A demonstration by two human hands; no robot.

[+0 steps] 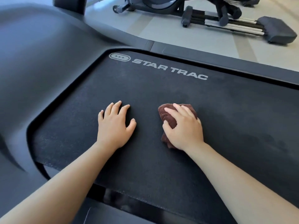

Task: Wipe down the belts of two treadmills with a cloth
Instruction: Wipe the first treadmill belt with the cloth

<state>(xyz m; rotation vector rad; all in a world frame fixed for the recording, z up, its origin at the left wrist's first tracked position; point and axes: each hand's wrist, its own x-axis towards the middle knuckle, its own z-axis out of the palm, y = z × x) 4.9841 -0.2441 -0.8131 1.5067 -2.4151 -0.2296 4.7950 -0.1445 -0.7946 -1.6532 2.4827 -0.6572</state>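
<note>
Head view. The left hand point(115, 125) lies palm down on the treadmill belt point(226, 110), fingers spread wide and flat, holding nothing. The right hand point(183, 126) presses down on a bunched brown cloth point(168, 118), fingers curled loosely over its top; the cloth shows beyond the fingertips and under the thumb side of the palm, and it rests directly on the belt. Cloth and right hand lie near the middle of the belt's width, just beside the left hand, with a bare strip of belt between them. On the belt's far side from the hands, grey lettering point(169, 68) reads "STAR TRAC", preceded by an oval logo point(119, 57). The grey motor cover point(48, 46) borders the belt on the left-hand side. Beyond the belt's far side rail point(226, 62), an exercise machine point(226, 21) stands on the pale floor point(161, 29).
</note>
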